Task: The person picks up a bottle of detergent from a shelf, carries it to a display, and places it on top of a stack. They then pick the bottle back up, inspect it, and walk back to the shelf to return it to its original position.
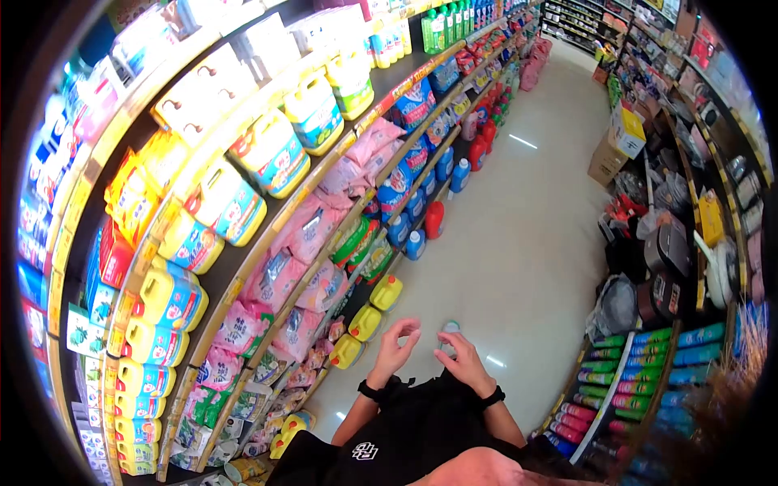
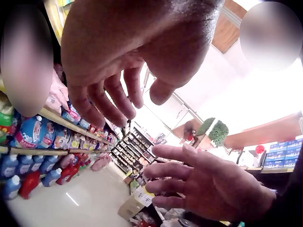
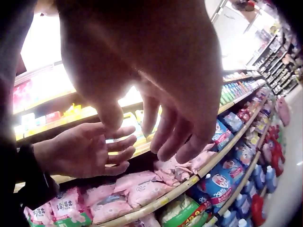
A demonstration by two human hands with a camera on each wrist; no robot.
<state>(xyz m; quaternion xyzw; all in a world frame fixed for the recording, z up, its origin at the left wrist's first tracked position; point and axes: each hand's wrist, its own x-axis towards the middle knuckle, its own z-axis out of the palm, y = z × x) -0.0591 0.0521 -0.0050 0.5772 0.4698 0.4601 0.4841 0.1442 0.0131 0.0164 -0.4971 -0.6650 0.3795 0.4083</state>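
Stands midway down a shop aisle, on a glossy pale tiled floor [image 1: 519,243] across the middle of the head view. Holds the left hand [image 1: 395,350] and the right hand [image 1: 468,362] up before the chest, low centre of that view, near each other but apart, palms turned roughly inward. Keeps both well off the long tiered goods shelf [image 1: 235,290] curving down the left side, probably to avoid brushing the stock.

Grasps nothing with the left: lets the fingers [image 2: 118,97] hang loosely curled at the top of the left wrist view, thumb apart from them, only air between. Grasps nothing visible with the right either: spreads its fingers [image 2: 170,170] nearly straight and slightly fanned, lower centre of the same view.

Has a small pale object with a blue-green top [image 1: 448,328] just above the right fingertips in the head view; cannot tell whether touching it or merely near it, too small there and missing from both wrist views.

Wears a black wristband [image 1: 369,390] on each arm. Faces squat yellow plastic jugs [image 1: 366,322] low on the shelf, left of the left hand, likely stocked low for their weight, with soft pink packs [image 3: 142,191] above.
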